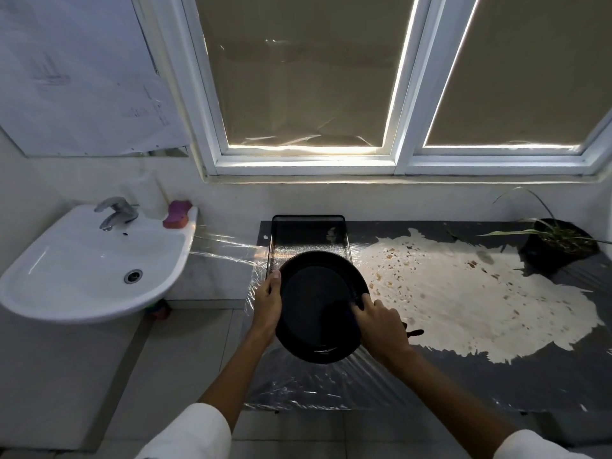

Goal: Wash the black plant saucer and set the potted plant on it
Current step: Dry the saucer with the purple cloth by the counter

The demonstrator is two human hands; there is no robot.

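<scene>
The round black plant saucer (pixel 314 303) is held tilted up above the left part of the table. My left hand (pixel 268 304) grips its left rim. My right hand (pixel 381 323) holds its right rim, with something dark under the fingers against the saucer's inside; I cannot tell what it is. The potted plant (pixel 556 243), a black pot with thin green leaves, stands at the table's far right corner, well away from both hands.
A white sink (pixel 82 270) with a chrome tap (pixel 116 212) hangs on the left wall, a pink-purple sponge (pixel 177 215) on its rim. A black rectangular tray (pixel 309 231) lies behind the saucer. The dark table (pixel 496 376) is wrapped in plastic film with a large pale patch.
</scene>
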